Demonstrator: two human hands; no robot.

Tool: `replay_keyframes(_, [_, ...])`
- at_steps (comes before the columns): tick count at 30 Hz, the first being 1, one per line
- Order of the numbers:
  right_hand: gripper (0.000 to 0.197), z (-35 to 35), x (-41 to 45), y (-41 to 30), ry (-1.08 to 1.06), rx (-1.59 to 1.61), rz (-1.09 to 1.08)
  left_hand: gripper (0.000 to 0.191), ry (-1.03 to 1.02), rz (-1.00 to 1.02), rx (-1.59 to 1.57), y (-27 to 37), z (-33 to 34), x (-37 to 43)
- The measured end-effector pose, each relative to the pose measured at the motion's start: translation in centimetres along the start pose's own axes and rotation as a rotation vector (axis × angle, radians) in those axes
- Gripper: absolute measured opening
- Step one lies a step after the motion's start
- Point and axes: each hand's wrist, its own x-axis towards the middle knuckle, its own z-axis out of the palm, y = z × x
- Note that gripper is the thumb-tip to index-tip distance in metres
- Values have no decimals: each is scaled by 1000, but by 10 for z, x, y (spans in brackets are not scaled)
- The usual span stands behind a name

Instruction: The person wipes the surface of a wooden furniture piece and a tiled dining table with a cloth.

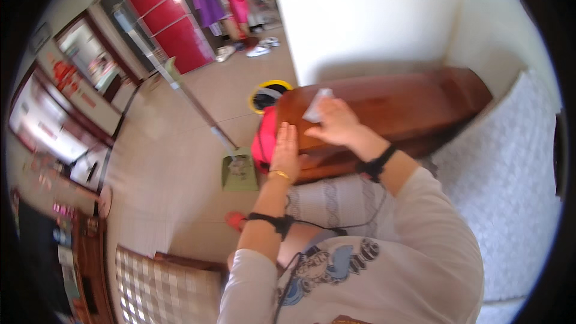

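A brown polished wooden armrest of a sofa spans the middle right. My left hand lies flat along its near left edge, fingers together and holding nothing. Over the upper left part of the wood is my right hand, with a white cloth or tissue at its fingers; the thumb stands apart. Part of the white piece is hidden under the hand. A pink-red bag or case sits just left of my left hand.
A green dustpan with debris and a long-handled broom stand on the tiled floor at left. Behind the wood are a yellow-rimmed bin and a white partition. A checked cloth covers furniture at lower left.
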Motion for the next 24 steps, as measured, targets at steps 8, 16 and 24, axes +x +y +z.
replay_keyframes(8, [80,-24,-126,28,125,99,93,87,-86,-95,-14,15,0,-3])
replay_keyframes(16, [66,-31,-146,185,380,-398,618,88,-31,-51,-42,14,1,-4])
replay_keyframes(24, [75,-3,-85,37,263,5,65,88,-37,-53,-71,8,0,-6])
